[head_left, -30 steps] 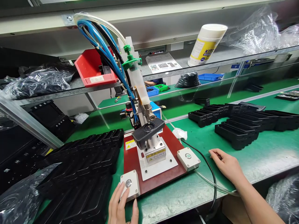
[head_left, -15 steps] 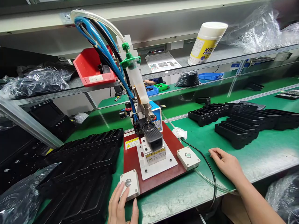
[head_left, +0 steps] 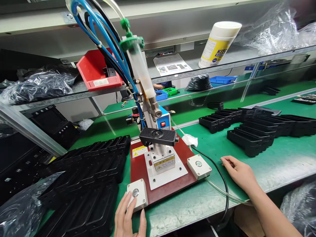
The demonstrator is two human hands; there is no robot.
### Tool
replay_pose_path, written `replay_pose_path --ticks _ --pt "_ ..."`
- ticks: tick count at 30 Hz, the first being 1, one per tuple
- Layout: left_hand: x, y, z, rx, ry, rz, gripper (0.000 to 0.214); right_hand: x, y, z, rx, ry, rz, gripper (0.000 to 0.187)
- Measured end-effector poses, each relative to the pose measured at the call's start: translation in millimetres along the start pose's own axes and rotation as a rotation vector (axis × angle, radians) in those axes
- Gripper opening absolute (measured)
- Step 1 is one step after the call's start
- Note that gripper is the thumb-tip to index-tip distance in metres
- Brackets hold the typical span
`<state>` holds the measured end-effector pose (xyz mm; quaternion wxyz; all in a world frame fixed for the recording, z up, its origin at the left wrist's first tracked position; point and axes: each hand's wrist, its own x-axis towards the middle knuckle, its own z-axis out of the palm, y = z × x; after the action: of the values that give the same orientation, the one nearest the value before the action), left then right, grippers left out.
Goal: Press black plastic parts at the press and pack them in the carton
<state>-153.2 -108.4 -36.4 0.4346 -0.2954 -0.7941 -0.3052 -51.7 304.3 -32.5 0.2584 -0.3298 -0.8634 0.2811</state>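
A dispensing machine stands on a dark red base plate. Its clear syringe with a green cap has its nozzle above a black slatted part that sits on the rotating fixture. My left hand lies at the near edge with fingers resting on the left white button box. My right hand rests flat on the green mat, to the right of the right white button box, not touching it. Neither hand holds anything.
Black plastic trays are stacked left and right of the machine. A black cable and clear tube run past my right hand. The glass shelf above carries a red bin, a white canister and plastic bags.
The black part on the fixture has rotated, now lying crosswise, and the syringe has lifted away from it. Both hands stayed where they were.
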Motion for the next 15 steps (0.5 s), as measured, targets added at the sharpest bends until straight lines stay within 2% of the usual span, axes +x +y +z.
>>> replay_pose_path --ticks 15 --pt "-1.2 0.5 0.6 -0.002 0.0 -0.005 0.054 -0.7 4.1 0.8 -0.013 0.008 -0.009 0.038"
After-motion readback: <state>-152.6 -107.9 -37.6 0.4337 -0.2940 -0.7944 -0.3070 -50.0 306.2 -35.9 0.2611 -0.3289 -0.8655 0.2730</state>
